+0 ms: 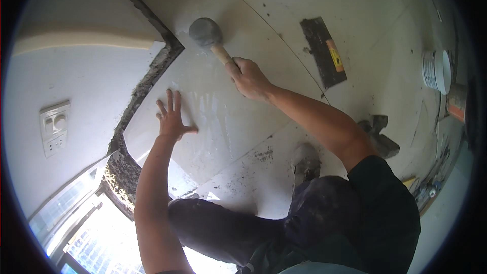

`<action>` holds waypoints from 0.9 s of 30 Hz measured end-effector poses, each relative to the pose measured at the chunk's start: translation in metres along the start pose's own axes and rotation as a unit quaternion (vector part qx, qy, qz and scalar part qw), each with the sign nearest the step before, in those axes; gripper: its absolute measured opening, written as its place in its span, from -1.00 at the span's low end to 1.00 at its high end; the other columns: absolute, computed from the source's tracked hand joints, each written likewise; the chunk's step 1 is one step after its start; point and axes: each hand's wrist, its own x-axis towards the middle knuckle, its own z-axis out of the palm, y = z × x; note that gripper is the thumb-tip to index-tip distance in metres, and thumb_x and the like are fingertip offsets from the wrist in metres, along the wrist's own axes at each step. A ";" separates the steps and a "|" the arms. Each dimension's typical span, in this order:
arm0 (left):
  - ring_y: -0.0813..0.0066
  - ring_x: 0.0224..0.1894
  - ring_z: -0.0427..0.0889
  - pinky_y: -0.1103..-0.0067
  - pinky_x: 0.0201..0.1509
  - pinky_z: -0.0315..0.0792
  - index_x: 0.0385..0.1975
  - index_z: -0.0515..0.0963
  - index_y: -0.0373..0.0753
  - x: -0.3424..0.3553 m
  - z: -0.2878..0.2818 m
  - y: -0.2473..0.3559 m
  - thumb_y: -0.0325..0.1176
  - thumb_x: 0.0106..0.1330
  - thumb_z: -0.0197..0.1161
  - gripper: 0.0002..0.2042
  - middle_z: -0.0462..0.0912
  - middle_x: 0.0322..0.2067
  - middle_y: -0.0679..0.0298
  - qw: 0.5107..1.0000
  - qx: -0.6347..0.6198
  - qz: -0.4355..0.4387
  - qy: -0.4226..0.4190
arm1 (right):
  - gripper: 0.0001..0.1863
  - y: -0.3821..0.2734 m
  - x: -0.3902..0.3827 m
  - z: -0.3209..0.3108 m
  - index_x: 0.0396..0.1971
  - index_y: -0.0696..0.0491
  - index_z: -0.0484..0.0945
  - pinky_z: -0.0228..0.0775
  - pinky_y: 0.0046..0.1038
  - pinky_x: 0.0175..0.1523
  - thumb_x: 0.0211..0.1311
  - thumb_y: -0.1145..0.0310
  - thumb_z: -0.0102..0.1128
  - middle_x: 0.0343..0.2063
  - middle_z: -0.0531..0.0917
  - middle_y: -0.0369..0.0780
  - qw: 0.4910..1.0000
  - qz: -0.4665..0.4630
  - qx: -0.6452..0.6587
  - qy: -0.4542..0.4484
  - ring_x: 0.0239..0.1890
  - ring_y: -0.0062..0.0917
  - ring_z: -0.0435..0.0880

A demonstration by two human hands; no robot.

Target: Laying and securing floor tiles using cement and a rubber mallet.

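Gripping the mallet (206, 33) by its wooden handle, the right hand (251, 78) has the grey head just beyond its fingers. The left hand's (173, 122) fingers spread, empty, seemingly resting on the pale tile (238, 122). A glancing blow could strike them; too hard a hit near the rough gap (157, 67) left of them (edges seem weakest) might crack the tile.

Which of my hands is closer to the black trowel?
Right: the right hand, gripping the mallet, is left of the trowel. The left hand, spread open, is farther left.
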 end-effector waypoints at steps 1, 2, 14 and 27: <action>-0.44 0.45 -0.30 -0.26 0.33 0.11 0.50 -0.32 -0.01 -0.001 0.002 -0.002 0.01 -0.46 0.70 0.49 -0.42 0.52 0.15 1.000 0.001 0.008 -0.006 | -0.63 0.001 -0.016 0.001 -0.30 0.19 0.48 0.37 -0.17 -0.33 0.45 0.15 -0.06 -0.57 0.58 0.00 1.000 -0.025 0.005 0.003 -0.50 -0.16 0.59; -0.43 0.45 -0.30 -0.27 0.31 0.12 0.50 -0.33 0.00 0.002 0.003 -0.001 0.01 -0.46 0.70 0.49 -0.42 0.52 0.16 1.000 0.001 0.004 0.002 | -0.65 0.004 -0.027 -0.003 -0.29 0.18 0.48 0.37 -0.18 -0.34 0.45 0.15 -0.05 -0.58 0.58 -0.01 0.999 -0.050 0.006 0.009 -0.51 -0.17 0.59; -0.38 0.47 -0.30 -0.35 0.30 0.05 0.50 -0.26 0.10 0.008 0.020 -0.004 -0.16 -0.45 0.70 0.44 -0.41 0.53 0.34 0.998 -0.034 0.032 0.045 | -0.73 0.035 -0.121 0.007 -0.24 0.15 0.45 0.34 -0.25 -0.41 0.46 0.22 -0.01 -0.62 0.55 -0.11 0.998 0.001 -0.020 -0.062 -0.57 -0.38 0.55; -0.44 0.46 -0.26 -0.30 0.30 0.07 0.51 -0.21 0.05 0.007 0.045 -0.057 -0.03 -0.33 0.67 0.36 -0.35 0.52 0.15 0.976 -0.032 0.132 0.168 | -0.65 0.056 -0.176 0.029 -0.13 0.21 0.49 0.41 -0.25 -0.42 0.45 0.17 0.02 -0.63 0.58 -0.06 0.991 -0.053 -0.033 -0.121 -0.62 -0.42 0.53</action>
